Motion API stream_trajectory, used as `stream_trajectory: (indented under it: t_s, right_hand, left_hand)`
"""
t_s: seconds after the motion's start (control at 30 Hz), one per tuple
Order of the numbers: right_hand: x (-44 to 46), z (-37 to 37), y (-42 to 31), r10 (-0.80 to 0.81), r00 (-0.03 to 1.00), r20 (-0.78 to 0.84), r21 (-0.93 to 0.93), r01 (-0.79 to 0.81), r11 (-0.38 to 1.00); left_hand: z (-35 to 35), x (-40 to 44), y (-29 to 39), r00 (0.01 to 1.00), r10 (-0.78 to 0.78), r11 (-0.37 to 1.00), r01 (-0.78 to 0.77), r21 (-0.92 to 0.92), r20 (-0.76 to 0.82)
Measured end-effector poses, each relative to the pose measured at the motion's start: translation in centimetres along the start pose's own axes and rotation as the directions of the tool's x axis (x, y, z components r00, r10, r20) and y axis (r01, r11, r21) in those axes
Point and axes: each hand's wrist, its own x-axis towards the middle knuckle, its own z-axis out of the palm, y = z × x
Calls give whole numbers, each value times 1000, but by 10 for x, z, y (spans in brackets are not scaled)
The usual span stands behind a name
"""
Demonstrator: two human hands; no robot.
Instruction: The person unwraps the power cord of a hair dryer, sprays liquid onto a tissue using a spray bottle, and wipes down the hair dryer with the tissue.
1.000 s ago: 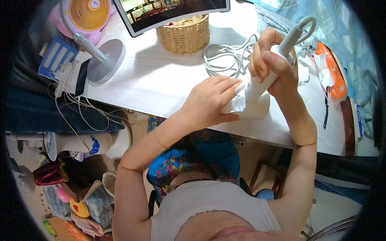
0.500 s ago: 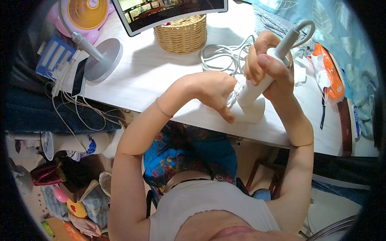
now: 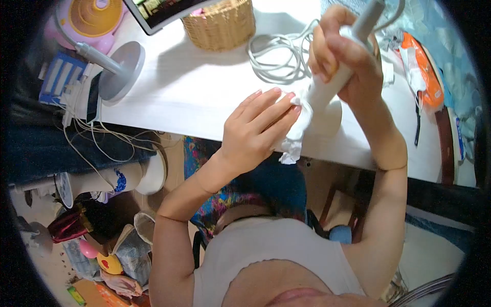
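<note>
My right hand is wrapped around a white cylindrical corded device, held tilted over the table. A thick grey sleeve and cord come out of its upper end. A crumpled white tissue hangs at the fingertips of my left hand, beside the device's lower end. The left fingers are stretched out over the tissue; the thumb is hidden underneath, with the tissue apparently pinched there. Whether the tissue touches the device is hard to make out.
A coiled grey cable lies behind my hands, near a wicker basket and a screen. At left stand a lamp base, a phone and a pink fan. An orange packet lies at right.
My left hand has turned and drawn back toward the table's front edge, bringing the tissue with it. My right hand still grips the device, slightly higher in view. The camera view has shifted.
</note>
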Motion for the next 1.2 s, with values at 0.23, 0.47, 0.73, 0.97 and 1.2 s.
stream_trajectory:
  t_s: [0.23, 0.47, 0.73, 0.97, 1.2]
  right_hand:
    - [5, -5, 8, 67, 994, -84, 366, -32, 930]
    - [6, 1, -12, 178, 978, -107, 369, -127, 921]
    - [8, -14, 17, -94, 996, -8, 230, 94, 969]
    - [5, -16, 18, -84, 996, -12, 216, 85, 973]
    - [9, -19, 27, -97, 995, 12, 164, 94, 982]
  left_hand:
    - [-6, -39, 1, 999, 42, 999, -42, -28, -25]
    - [-11, -76, -3, 898, -395, 902, 339, -266, -194]
    - [-8, -55, 11, 245, -949, 307, 575, -759, -198]
    - [-2, 2, -14, 993, -69, 983, 83, -164, 92]
    - [-7, 39, -35, 915, -66, 957, 171, -234, 399]
